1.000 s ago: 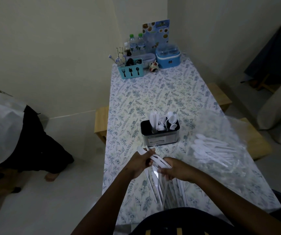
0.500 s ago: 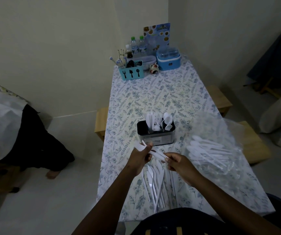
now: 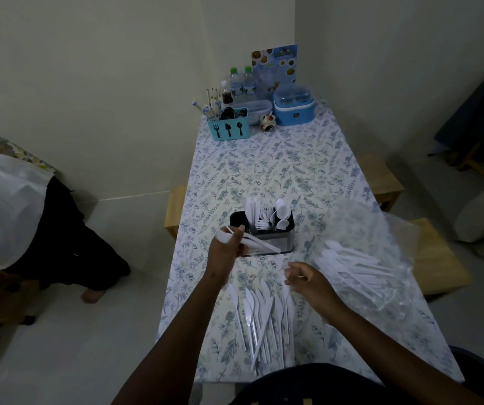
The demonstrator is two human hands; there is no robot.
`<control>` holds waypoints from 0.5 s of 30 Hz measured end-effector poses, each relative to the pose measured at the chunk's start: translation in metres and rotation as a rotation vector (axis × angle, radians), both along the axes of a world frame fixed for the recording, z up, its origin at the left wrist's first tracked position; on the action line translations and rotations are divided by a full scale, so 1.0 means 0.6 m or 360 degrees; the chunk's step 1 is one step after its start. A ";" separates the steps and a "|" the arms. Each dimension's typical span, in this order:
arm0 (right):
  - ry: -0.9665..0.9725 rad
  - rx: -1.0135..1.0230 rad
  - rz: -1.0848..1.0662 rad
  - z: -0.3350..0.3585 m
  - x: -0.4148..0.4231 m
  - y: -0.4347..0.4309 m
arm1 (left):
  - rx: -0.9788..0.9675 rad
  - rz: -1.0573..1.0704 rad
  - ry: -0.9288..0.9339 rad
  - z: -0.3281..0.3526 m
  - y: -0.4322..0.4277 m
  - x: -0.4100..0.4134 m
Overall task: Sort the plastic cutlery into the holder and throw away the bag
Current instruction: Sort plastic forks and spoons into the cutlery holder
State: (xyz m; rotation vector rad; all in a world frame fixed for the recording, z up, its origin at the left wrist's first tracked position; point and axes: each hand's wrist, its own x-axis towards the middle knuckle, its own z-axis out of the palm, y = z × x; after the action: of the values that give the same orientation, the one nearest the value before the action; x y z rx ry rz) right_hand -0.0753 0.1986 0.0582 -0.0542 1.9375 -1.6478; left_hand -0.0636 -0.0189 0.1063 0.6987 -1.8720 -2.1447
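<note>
A dark metal cutlery holder stands mid-table with white knives, forks and spoons upright in it. My left hand grips a bunch of white plastic knives just in front of the holder's left compartment. My right hand hovers lower right with fingers loosely curled, holding nothing. Several loose white knives lie on the cloth near the front edge. The clear plastic bag lies at the right with white spoons inside.
The floral-clothed table carries a turquoise caddy, water bottles, a blue container and a menu card at the far end. Wooden benches flank both sides. A person bends over on the floor at left.
My left hand has risen toward the holder with the knife bunch. My right hand has let go of the bunch and dropped away to the right.
</note>
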 end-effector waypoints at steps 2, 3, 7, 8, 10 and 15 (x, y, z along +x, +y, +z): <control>-0.0005 0.0012 0.0029 0.001 -0.001 0.003 | -0.0188 0.0120 0.0067 0.012 -0.004 -0.023; 0.0001 0.0008 0.0044 0.001 -0.001 0.003 | -0.0280 0.0141 0.0098 0.019 -0.004 -0.034; -0.0001 0.0000 0.0054 0.003 0.002 0.000 | -0.0654 0.0187 0.0102 0.032 0.007 -0.075; -0.0006 0.0002 0.0057 0.003 0.001 0.001 | -0.0722 0.0202 0.0083 0.031 0.011 -0.083; -0.0024 0.0009 0.0056 -0.002 0.002 0.005 | -0.0781 0.0194 0.0067 0.021 0.014 -0.092; -0.0055 0.0007 0.0021 -0.010 -0.003 0.017 | -0.0827 0.0076 -0.0039 -0.001 0.016 -0.116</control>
State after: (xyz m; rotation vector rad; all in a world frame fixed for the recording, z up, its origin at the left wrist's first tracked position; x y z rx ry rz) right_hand -0.0770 0.2087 0.0522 -0.0367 1.9107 -1.6256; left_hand -0.1333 -0.0096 0.1057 0.6407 -2.2597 -1.5176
